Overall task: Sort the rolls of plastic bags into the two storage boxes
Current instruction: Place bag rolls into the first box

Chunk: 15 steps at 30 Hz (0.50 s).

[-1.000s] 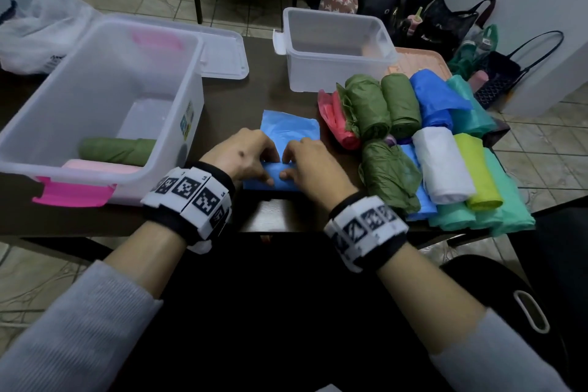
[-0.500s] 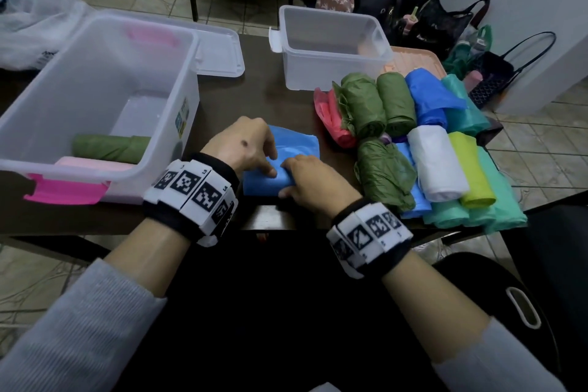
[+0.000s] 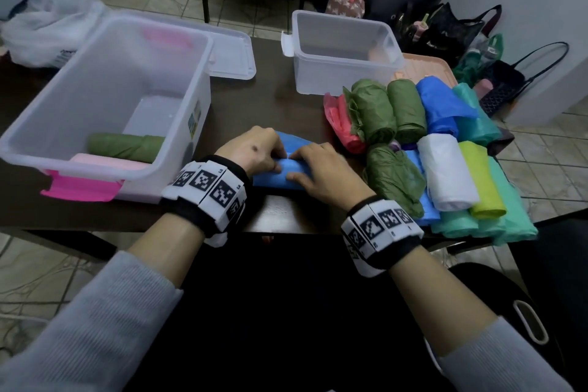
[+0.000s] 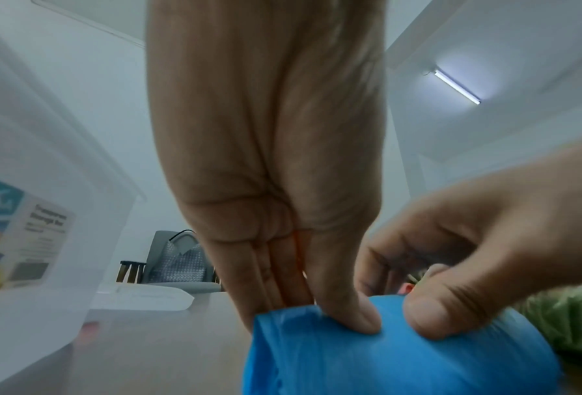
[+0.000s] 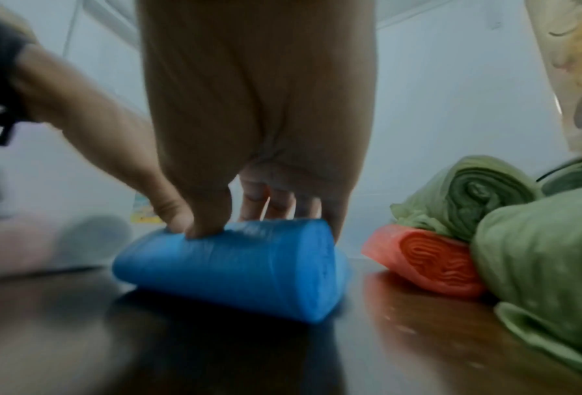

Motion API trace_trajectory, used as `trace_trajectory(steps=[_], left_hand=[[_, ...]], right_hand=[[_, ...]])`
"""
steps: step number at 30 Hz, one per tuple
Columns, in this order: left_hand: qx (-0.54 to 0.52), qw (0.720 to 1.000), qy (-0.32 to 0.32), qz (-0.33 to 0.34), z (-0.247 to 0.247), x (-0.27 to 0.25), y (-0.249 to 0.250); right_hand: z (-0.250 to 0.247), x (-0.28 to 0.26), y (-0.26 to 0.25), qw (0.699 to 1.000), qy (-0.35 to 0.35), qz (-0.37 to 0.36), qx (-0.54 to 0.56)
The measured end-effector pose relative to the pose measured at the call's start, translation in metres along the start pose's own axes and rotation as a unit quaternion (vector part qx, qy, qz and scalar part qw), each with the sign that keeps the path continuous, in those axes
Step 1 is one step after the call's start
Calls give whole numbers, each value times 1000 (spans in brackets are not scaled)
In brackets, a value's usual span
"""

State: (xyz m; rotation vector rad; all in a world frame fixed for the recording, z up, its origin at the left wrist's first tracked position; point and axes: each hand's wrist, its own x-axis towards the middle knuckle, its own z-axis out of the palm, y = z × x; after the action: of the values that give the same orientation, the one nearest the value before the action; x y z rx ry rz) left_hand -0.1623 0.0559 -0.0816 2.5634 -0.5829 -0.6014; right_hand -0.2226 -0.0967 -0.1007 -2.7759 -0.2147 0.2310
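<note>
- The blue roll (image 3: 278, 173) is found on the dark table (image 3: 280, 105), just right of the large storage box (image 3: 105, 99) and near the table's front edge.
- It is gripped by both hands at once: the left hand (image 3: 254, 149) has its fingers curled over the far side and its thumb pressed on the near side, as is plain in the left wrist view (image 4: 347, 315); the right hand (image 3: 321, 172) is curled round the roll in the same way.
- The loose blue sheet beyond the large storage box's near corner suggests that the roll is being wound tight; sorting of this roll is judged not yet done.
- A green roll (image 3: 127, 145) and a pink roll (image 3: 108, 162) already lie inside the large storage box; the small storage box (image 3: 343, 54), further right and back, looks empty.
- A pile of rolls (image 3: 429, 149) waits right of the large storage box, beyond the hands.
- Next, the tail would need to be wound in, and the roll lifted into one box.
</note>
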Motion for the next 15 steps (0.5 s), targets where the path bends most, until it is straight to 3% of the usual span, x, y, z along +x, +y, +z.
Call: trace_trajectory(steps=[2,6,10,15], left_hand=[[-11,1000,9,-9,-3,1,-1],[-6,1000,23,-18,-2,-2,-4],[-34,999,21,-2,-3,-6,-6],[-37,999,12,3,-4,-8,-4]], right_hand=[[3,-6,2,999,0,-6,-42],[-1,3,3,1000,-9,20,11],[-17,19,4,996,-83,30,0],[-25,30,8,985,-143,95,-15]])
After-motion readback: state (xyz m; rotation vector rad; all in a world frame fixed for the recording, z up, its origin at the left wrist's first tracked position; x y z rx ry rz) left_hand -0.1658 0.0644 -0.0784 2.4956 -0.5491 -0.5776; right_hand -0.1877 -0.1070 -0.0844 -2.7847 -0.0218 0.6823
